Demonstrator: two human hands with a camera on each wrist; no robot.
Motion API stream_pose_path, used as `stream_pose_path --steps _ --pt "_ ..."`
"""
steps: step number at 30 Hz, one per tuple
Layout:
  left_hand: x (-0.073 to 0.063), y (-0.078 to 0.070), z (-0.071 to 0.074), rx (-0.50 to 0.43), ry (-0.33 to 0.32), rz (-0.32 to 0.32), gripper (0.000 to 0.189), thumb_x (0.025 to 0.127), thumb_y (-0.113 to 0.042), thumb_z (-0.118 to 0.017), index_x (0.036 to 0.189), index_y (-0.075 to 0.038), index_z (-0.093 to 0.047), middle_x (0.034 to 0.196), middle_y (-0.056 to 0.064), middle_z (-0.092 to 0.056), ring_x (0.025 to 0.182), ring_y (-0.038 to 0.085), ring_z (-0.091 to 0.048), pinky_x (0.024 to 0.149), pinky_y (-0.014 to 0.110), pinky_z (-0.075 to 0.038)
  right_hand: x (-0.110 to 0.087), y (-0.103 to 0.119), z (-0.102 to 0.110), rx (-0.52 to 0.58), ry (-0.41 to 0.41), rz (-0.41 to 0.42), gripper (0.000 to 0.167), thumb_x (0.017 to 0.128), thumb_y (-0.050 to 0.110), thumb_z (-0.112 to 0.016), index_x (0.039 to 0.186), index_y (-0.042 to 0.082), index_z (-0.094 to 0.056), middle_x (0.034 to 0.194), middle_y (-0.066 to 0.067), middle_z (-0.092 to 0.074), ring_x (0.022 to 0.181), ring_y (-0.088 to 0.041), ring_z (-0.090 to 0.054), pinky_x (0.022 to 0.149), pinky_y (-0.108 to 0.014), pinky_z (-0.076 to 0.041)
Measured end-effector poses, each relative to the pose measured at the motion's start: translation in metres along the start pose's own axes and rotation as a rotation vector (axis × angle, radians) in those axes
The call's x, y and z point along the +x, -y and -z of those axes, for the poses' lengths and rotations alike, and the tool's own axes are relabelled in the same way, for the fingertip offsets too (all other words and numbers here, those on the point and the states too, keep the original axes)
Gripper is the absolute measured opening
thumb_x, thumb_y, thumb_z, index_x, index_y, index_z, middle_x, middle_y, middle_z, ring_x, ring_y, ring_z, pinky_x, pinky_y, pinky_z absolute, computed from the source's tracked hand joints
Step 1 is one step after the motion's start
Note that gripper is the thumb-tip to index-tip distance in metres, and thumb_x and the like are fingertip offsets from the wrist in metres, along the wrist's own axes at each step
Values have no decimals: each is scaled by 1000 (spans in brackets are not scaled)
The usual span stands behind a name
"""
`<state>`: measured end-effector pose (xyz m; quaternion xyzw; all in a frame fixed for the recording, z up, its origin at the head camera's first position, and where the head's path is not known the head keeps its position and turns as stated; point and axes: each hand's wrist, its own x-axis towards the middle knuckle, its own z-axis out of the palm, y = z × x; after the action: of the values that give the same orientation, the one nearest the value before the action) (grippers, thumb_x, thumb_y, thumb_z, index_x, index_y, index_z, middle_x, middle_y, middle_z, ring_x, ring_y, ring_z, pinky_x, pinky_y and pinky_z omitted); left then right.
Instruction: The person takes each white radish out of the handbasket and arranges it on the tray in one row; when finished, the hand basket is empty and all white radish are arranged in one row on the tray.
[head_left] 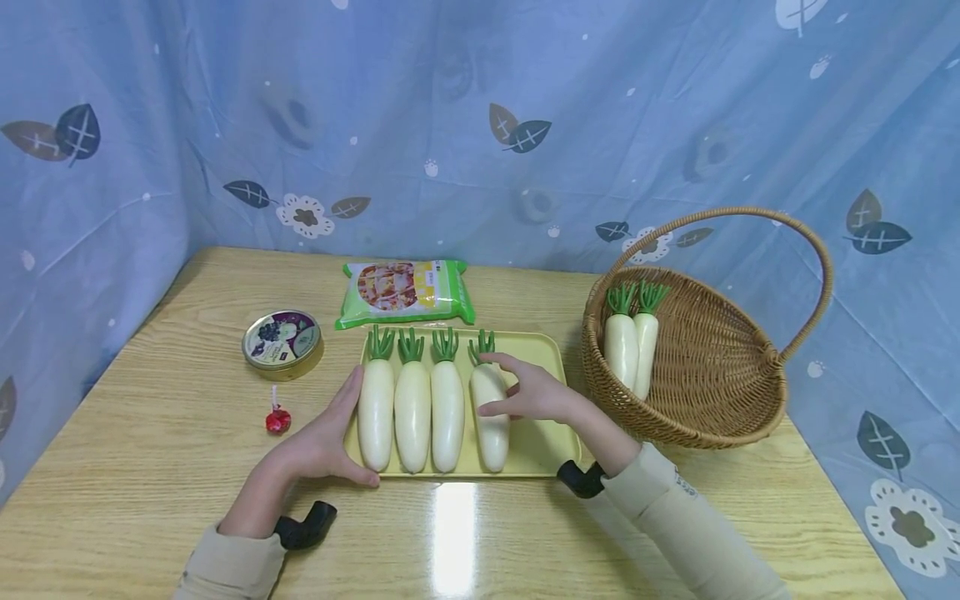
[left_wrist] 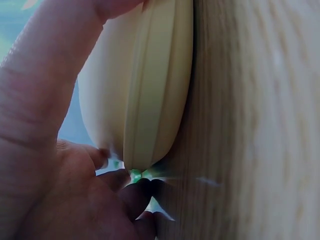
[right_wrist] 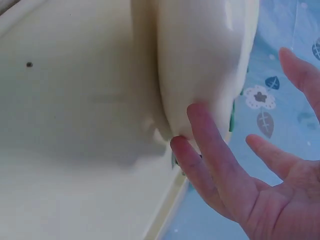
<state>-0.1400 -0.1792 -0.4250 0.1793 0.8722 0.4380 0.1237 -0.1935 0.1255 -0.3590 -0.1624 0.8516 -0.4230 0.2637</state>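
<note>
Several white radishes with green tops lie side by side in a pale yellow tray [head_left: 536, 354]. My left hand [head_left: 322, 446] grips the tray's near left corner, thumb along the front edge and fingers at the left side, next to the leftmost radish [head_left: 376, 414]. In the left wrist view the tray's rim [left_wrist: 157, 85] lies between thumb and fingers. Over the rightmost radish [head_left: 492, 442], which sits slightly apart from the others, my right hand [head_left: 536, 392] reaches with spread fingers. Its fingertips [right_wrist: 198, 112] are right at that radish's surface in the right wrist view.
At the right stands a wicker basket [head_left: 705, 358] with a tall handle, holding two radishes [head_left: 621, 346]. Behind the tray lies a green food packet [head_left: 405, 292]. A round tin [head_left: 282, 343] and a red wrapped lollipop [head_left: 277, 419] are on the left.
</note>
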Motion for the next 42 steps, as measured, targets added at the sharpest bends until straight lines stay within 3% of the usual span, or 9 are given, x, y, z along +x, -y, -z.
stream_pose_path --steps 4,10,16,29,42 --pt "0 0 0 5 0 -1 147 45 -34 -89 142 2 15 148 24 13 135 39 7 106 55 -7 -4 1 3 -31 -10 5 80 77 24 -74 143 18 -31 144 -24 -23 108 -35 -53 70 -34 -53" --pt "0 1 -1 13 0 -2 147 45 -35 -89 142 1 15 149 23 14 135 39 7 106 55 -7 -11 8 11 -127 -16 66 79 78 27 -73 143 14 -31 143 -22 -28 109 -39 -52 77 -35 -51" --pt "0 -1 -1 13 0 0 147 44 -34 -89 142 2 15 148 24 14 135 39 7 106 55 -6 -19 17 20 -151 -12 101 78 79 29 -72 143 12 -30 143 -21 -29 113 -39 -49 84 -37 -49" --pt "0 0 -2 -1 -5 7 148 43 -30 -90 142 1 15 148 23 15 135 39 8 106 55 -5 -40 37 40 -171 -59 119 80 79 34 -71 144 20 -28 144 -17 -30 116 -34 -48 84 -39 -48" --pt "0 0 -3 -3 -4 15 147 44 -26 -90 142 1 16 148 23 15 135 38 8 106 55 -4 -55 45 55 -238 -90 123 82 77 36 -72 144 21 -27 145 -12 -29 115 -34 -49 86 -42 -48"
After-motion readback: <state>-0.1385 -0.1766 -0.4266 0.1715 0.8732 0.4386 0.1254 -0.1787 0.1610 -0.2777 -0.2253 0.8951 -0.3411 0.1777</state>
